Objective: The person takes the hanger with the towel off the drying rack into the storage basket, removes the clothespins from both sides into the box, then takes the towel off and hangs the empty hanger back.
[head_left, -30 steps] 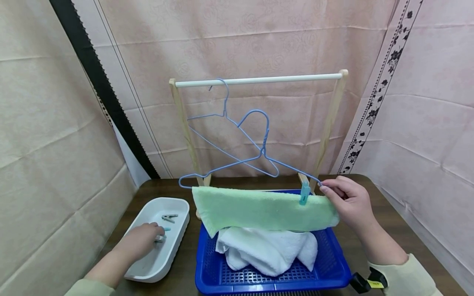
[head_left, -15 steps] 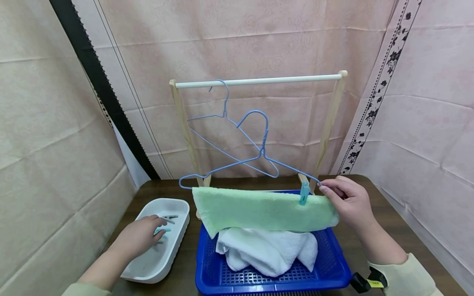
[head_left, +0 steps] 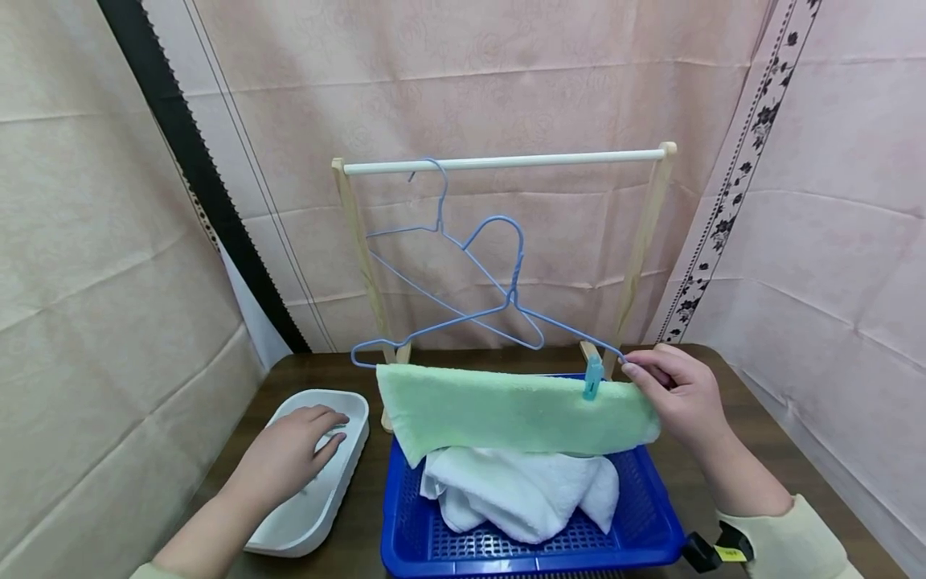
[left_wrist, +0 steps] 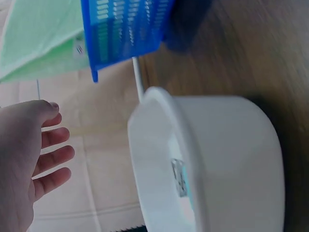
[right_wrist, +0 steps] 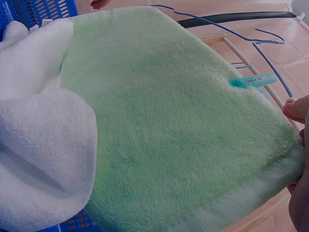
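My right hand (head_left: 680, 394) pinches the right end of a blue wire clothes hanger (head_left: 463, 318) between thumb and fingers. A light green towel (head_left: 506, 410) is draped over the hanger's lower bar, and a teal clothespin (head_left: 592, 378) clips it near the right end. My left hand (head_left: 289, 450) hovers over a white oval tray (head_left: 304, 531), its fingers loosely bent. In the left wrist view nothing shows between those fingers, and clothespins (left_wrist: 179, 178) lie inside the tray.
A blue plastic basket (head_left: 531, 563) holding a crumpled white towel (head_left: 521, 490) stands below the green towel. Behind is a wooden rack with a white rod (head_left: 550, 161), from which a second blue hanger (head_left: 439, 201) hangs. Cloth curtains surround the dark wooden table.
My left hand has lifted off the clothespins in the tray, its fingers spreading, and moved slightly farther away and to the right. My right hand, the hanger and the green towel have stayed put.
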`<state>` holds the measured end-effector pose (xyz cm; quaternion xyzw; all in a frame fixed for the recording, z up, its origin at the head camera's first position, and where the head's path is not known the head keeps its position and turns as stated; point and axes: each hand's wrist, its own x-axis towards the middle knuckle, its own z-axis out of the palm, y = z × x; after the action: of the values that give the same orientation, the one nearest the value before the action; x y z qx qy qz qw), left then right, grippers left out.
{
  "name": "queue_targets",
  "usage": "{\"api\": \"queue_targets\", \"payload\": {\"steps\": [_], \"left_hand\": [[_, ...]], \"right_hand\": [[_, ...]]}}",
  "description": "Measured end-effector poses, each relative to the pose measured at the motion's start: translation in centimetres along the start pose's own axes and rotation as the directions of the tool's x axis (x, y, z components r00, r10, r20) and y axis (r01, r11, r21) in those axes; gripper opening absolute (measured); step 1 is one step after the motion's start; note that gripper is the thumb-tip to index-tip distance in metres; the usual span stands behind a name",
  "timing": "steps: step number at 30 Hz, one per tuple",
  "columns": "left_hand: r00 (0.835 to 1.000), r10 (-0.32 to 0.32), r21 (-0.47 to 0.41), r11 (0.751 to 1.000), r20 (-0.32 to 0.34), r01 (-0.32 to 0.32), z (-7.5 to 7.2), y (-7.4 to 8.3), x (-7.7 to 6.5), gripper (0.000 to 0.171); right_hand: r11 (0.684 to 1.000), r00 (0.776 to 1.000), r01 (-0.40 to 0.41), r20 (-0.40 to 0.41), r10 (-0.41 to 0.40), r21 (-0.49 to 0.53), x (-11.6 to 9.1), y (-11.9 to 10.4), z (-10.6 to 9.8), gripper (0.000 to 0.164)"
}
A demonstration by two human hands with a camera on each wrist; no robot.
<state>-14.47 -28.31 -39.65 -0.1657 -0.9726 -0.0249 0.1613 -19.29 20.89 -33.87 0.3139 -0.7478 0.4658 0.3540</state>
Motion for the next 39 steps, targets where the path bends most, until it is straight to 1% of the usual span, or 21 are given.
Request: {"api": "queue_targets", "payload": {"steps": [1,4,8,14,16,20,24,27,34,39], "left_hand": [[1.0,0.013,-0.002,1.0,-0.009,-0.013,-0.2,0.3,0.1,0.025],[0.998,0.053,-0.005,0.999,-0.042,-0.053,-0.8,1.2,0.3,0.026],[0.99,0.102,-0.003,0.995,-0.096,-0.103,-1.3,2.5,0.6,0.026],[0.978,0.152,-0.003,0.988,-0.144,-0.154,-2.2,4.4,1.0,0.024],[0.97,0.179,-0.005,0.983,-0.164,-0.182,-2.4,5.0,1.2,0.025],[0.949,0.235,-0.013,0.97,-0.21,-0.244,-2.4,5.8,1.6,0.027],[0.93,0.272,-0.027,0.958,-0.247,-0.287,-2.4,6.4,2.1,0.027],[0.926,0.276,-0.036,0.955,-0.256,-0.295,-2.7,6.9,2.5,0.025],[0.934,0.268,-0.087,0.952,-0.237,-0.295,-3.4,9.0,3.8,0.025],[0.928,0.263,-0.112,0.947,-0.264,-0.3,-3.6,10.4,4.8,0.025]], "right_hand": [[1.0,1.0,0.001,-0.002,-0.001,-0.001,0.1,-0.5,0.0,0.02],[1.0,1.0,0.001,-0.007,-0.001,-0.009,0.3,-0.8,0.1,0.018],[1.0,1.0,-0.002,-0.008,0.002,-0.012,0.3,-0.9,0.1,0.019],[1.0,1.0,-0.011,-0.011,0.01,-0.018,0.3,-0.9,0.1,0.021],[1.0,1.0,-0.016,-0.011,0.016,-0.026,0.3,-0.8,0.1,0.021],[0.999,0.999,-0.032,-0.008,0.031,-0.041,0.3,-0.8,0.1,0.02],[0.998,0.999,-0.043,-0.008,0.042,-0.045,0.3,-0.8,0.1,0.019],[0.998,0.999,-0.037,-0.007,0.037,-0.042,0.3,-0.9,0.1,0.02],[0.999,1.0,-0.022,-0.001,0.022,-0.034,0.3,-0.9,0.2,0.021],[0.999,1.0,-0.022,0.002,0.022,-0.033,0.3,-0.9,0.2,0.021]]}}
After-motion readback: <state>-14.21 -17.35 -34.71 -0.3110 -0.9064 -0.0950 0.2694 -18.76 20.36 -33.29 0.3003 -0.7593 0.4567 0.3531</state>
